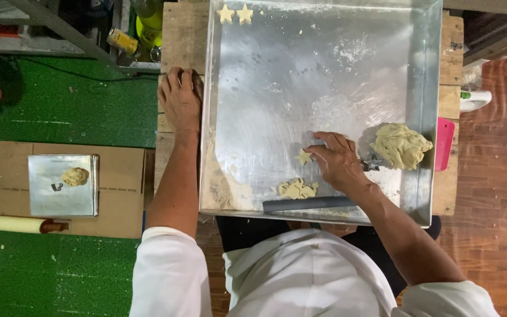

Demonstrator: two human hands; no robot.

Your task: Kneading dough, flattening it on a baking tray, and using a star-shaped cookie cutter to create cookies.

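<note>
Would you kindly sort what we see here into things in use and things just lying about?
In use: large metal tray; star-shaped dough piece under the right hand; dough lump; dough scraps; star cutter; two finished stars.

Lying about: small tray on cardboard box; rolling pin; pink scraper.

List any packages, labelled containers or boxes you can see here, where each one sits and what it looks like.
Cardboard box: flattened on the green floor at left, brown, under a small metal tray.
Can: lying tilted near the top, left of the wooden table, yellow label.
Bottle: top edge beside the can, yellow-green, partly cut off.
No screens or signs visible.
</note>
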